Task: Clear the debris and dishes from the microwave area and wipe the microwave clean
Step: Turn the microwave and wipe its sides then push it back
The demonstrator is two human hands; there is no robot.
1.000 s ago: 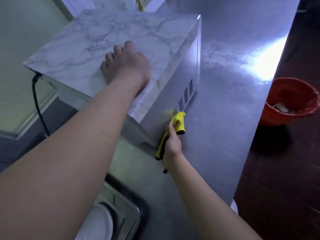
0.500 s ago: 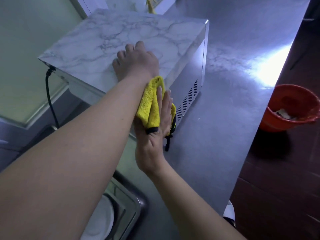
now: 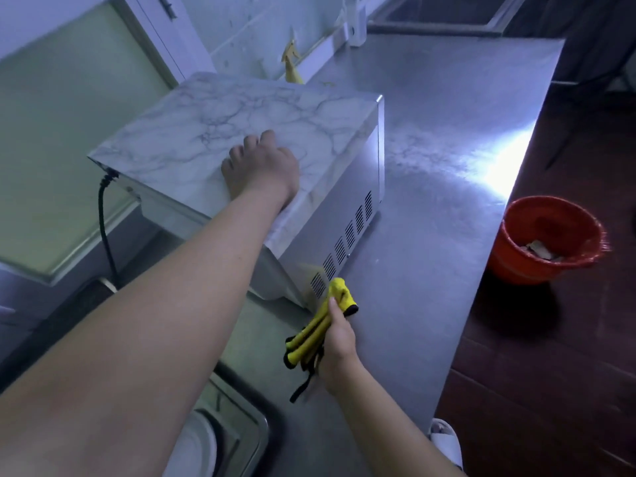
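Observation:
The microwave (image 3: 213, 132) has a marble-patterned top and a silver vented side, and it stands on the steel counter (image 3: 430, 201). My left hand (image 3: 261, 166) lies on the near right part of its top, knuckles up, fingers bent over the surface. My right hand (image 3: 339, 339) grips a folded yellow cloth (image 3: 323, 321) with black trim. The cloth's upper end touches the lower near corner of the vented side, just above the counter.
A red bucket (image 3: 547, 239) with scraps inside stands on the dark floor to the right of the counter. A sink with a white dish (image 3: 203, 442) lies at the bottom left. A black power cord (image 3: 105, 228) hangs behind the microwave. A yellow object (image 3: 292, 72) leans at the wall.
My right hand with the cloth has come down from the microwave's upper edge near my left wrist to the bottom of the vented side. My left hand stays on the top.

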